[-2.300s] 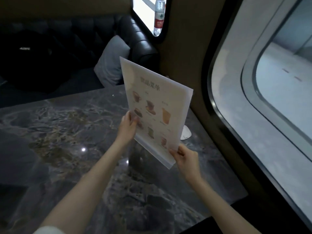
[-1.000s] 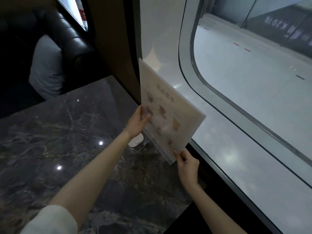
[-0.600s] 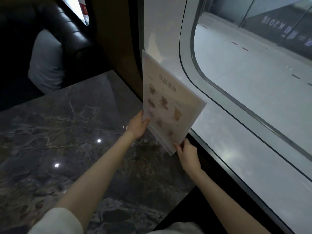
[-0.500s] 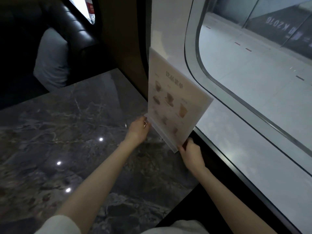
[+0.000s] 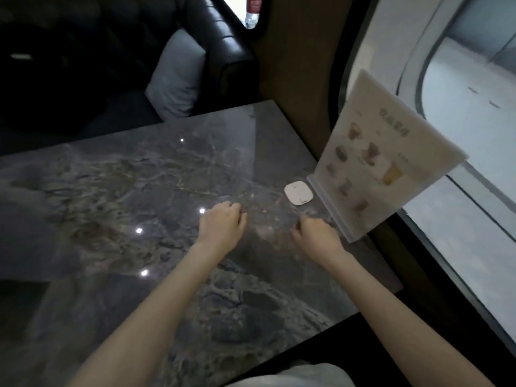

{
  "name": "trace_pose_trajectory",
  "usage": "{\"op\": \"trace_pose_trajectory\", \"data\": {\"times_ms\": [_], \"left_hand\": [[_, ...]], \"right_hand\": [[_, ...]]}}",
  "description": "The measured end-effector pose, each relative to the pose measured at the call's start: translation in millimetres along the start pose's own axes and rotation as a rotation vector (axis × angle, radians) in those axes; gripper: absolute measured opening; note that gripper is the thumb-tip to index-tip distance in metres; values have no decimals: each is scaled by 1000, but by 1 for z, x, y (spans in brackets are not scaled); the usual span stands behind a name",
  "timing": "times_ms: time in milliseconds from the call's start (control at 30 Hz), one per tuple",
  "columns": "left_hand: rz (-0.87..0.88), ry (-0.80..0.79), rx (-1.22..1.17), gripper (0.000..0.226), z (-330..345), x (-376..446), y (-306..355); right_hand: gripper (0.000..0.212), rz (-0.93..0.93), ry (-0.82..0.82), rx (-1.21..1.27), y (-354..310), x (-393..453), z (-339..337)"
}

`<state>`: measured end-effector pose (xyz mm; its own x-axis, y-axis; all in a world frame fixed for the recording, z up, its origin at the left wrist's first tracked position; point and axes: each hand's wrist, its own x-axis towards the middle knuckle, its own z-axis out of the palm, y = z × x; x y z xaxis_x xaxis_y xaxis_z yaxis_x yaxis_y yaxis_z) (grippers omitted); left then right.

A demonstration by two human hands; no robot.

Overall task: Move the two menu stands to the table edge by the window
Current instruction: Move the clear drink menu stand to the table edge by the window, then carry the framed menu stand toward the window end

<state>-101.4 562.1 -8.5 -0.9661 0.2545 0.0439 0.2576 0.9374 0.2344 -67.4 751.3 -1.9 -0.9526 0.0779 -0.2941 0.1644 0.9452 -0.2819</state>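
Dark grey marble with pale veining formed the table (image 5: 117, 196), its polished top catching several small bright reflections of lights. Beyond its far edge sat a black tufted leather sofa (image 5: 223, 43) with a grey cushion (image 5: 176, 79) propped in the corner, and above that a plastic bottle with a red label (image 5: 252, 9) stood in a bright opening. A brown wall panel ran beside the table's right edge, next to a large window (image 5: 460, 93) with a rounded frame looking onto a pale floor outside.

Both hands were over the tabletop, empty. The left hand (image 5: 222, 229) had its fingers curled loosely under, knuckles up, touching nothing I could make out. The right hand (image 5: 317, 237) was likewise loosely curled, close beside the near end of the stand's base; whether it touched it could not be told.

One menu stand (image 5: 374, 160) stood upright on the table's right edge by the window, its printed face with drink pictures turned toward the person. Its clear base ran along the table edge, from the near end by the right hand to the far end. A small white rounded-square device (image 5: 298, 192) lay flat just beside the base's far end.
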Motion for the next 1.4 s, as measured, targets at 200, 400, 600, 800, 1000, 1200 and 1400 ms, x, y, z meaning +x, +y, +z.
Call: {"op": "trace_pose_trajectory", "data": {"times_ms": [200,400,600,800,1000,1200,1400], "left_hand": [[-102,90,53,33,-49,-67,-81],[-155,267,132,47,-89,-146,-158],[-259,413,249,60,-105,-217,-246],[-595,330,198,72,-115,-262,-324],[-854,313,-344,76,-120,-268,-391],[-903,229,-1184,57,-145,-256,-426],[-828,342,-1174,40,-145,-246,-447]], "right_hand": [[31,-353,-44,-66,-115,-10,-1],[46,-555,10,42,-225,-48,27],[71,-754,73,25,-317,-86,84],[76,-765,-30,115,-389,-110,120],[69,-585,-171,565,-428,-116,141],[35,-477,-219,708,-441,-114,146],[28,-486,-191,694,-441,-105,144]]}}
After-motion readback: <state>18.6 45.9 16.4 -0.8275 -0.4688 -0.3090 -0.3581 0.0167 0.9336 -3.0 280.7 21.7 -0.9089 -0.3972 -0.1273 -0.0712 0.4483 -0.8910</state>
